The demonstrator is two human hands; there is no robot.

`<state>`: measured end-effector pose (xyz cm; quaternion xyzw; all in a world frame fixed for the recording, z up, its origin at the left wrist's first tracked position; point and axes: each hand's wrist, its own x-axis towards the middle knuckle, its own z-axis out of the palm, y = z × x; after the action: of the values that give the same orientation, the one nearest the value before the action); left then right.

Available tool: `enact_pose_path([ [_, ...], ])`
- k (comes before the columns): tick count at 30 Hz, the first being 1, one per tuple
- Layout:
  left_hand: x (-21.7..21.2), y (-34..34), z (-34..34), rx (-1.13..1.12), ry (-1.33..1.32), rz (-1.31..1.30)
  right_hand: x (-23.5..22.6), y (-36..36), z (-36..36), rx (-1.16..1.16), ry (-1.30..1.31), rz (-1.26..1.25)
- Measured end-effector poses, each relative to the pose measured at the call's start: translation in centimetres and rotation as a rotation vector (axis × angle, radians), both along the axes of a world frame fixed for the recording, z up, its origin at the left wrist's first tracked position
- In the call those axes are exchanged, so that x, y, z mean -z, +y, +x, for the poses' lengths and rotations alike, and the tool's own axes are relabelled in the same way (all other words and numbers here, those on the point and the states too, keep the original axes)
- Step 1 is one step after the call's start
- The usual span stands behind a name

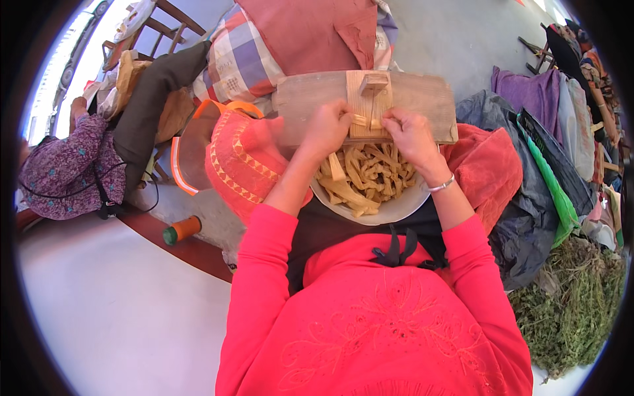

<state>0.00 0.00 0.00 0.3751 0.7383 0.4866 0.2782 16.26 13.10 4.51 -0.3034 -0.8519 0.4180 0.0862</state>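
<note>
Both hands at work: the left hand (332,125) and the right hand (411,133) pinch a pale strip (359,121) over a wooden board (300,109); whether it is one piece or two cannot be told. The board hides the far rim of a bowl (381,219) of similar pieces (371,173). Around lie a patterned red cloth (241,155), partly behind the left forearm, a plain red cloth (489,171), an orange spool (187,228) and dried plants (568,300).

Tan strips (374,173), white bowl (404,207), checked cloth (254,66)

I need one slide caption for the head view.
Left hand and right hand pinch pale material at a wooden board, by a bowl of tan strips.
</note>
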Motion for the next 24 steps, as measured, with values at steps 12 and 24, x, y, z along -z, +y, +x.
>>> enact_pose_path([
  [12,-4.4,-4.1,11.9,0.037,-0.960,0.117,-3.1,-5.5,3.4,-0.104,0.279,0.477],
  [24,-18.9,-8.1,11.2,0.601,0.046,0.434,-18.3,-8.9,10.4,-0.797,0.370,-0.439],
])
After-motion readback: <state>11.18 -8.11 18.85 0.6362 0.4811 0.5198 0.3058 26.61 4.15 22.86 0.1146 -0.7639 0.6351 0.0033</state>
